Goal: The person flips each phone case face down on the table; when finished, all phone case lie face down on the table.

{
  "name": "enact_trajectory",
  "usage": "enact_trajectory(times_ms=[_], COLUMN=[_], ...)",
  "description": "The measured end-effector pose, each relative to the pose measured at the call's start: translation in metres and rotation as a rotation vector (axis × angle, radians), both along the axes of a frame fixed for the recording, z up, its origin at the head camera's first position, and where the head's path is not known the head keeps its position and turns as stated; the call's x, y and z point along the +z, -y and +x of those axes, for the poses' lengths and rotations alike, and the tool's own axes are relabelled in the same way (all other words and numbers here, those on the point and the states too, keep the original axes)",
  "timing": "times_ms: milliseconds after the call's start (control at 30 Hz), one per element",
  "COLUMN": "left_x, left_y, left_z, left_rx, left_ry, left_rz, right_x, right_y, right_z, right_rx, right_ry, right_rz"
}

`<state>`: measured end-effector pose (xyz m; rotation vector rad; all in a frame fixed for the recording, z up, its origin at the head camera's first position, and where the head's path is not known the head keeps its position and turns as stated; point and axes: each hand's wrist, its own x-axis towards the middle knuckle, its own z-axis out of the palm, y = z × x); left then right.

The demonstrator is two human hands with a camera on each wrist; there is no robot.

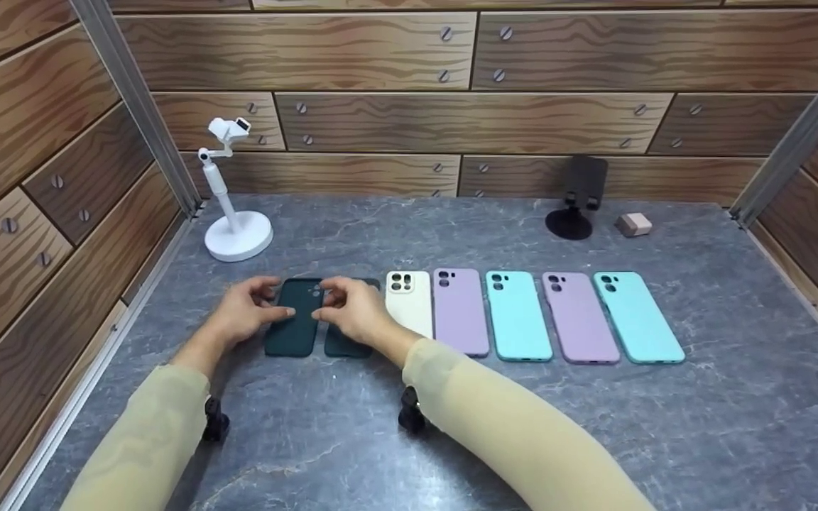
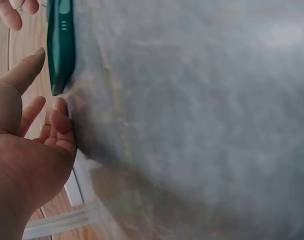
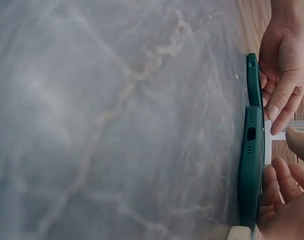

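Fingertips of both hands rest on left dark-green case.

Two dark green phone cases side by side

The left dark green case is laid flat on the grey surface, camera holes at the far end. The right dark green case is laid flat just beside it, partly hidden, at the left end of a row.

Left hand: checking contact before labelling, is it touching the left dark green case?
Touching. In the head view, the left hand has its thumb lying on the left dark green case.
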<state>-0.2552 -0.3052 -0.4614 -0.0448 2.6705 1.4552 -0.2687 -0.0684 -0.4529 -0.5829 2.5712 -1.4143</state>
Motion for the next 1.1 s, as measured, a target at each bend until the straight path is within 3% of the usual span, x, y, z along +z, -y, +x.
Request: enact_trajectory(times_ms=[700,1100], left_x=[-0.0075,-0.0091], left_y=[0.0021,0.0023], left_z=[0.0038,0.0033], left_rx=[-0.052,-0.063], left_ry=[-0.053,-0.058], left_rz=[-0.061,-0.072], right_x=[-0.0054,-0.0025], right_y=[-0.0033,-0.0071], right_z=[-0.0015,0.001], right_rx=[0.202,0.249], right_ry=[-0.127,-0.145], right_rz=[0.294,0.326])
